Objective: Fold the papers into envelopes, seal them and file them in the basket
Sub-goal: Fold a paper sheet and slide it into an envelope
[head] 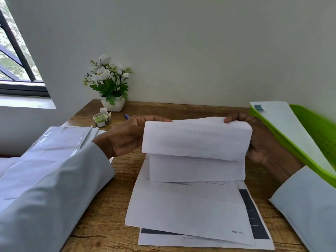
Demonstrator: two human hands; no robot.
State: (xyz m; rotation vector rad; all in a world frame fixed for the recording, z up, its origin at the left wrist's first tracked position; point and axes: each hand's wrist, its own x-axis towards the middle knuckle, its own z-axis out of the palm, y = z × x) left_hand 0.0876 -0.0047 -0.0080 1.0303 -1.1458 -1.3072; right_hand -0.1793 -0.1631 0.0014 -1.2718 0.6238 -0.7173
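I hold a folded white paper (196, 140) upright above the desk, its top part bent over toward me. My left hand (125, 135) grips its left edge, fingers curled over the top. At the right edge my right hand (258, 140) grips it, fingertips showing over the top corner. Below it lie flat printed sheets (189, 208) in a loose stack. A green basket (309, 142) stands at the right, with a sealed white envelope (283, 124) lying in it.
A roll of tape (101, 118) and a blue pen (127, 116) lie at the back left of the wooden desk (101, 215), near a white pot of flowers (111, 84). White envelopes (72, 135) lie at the far left under my sleeve. The wall is right behind.
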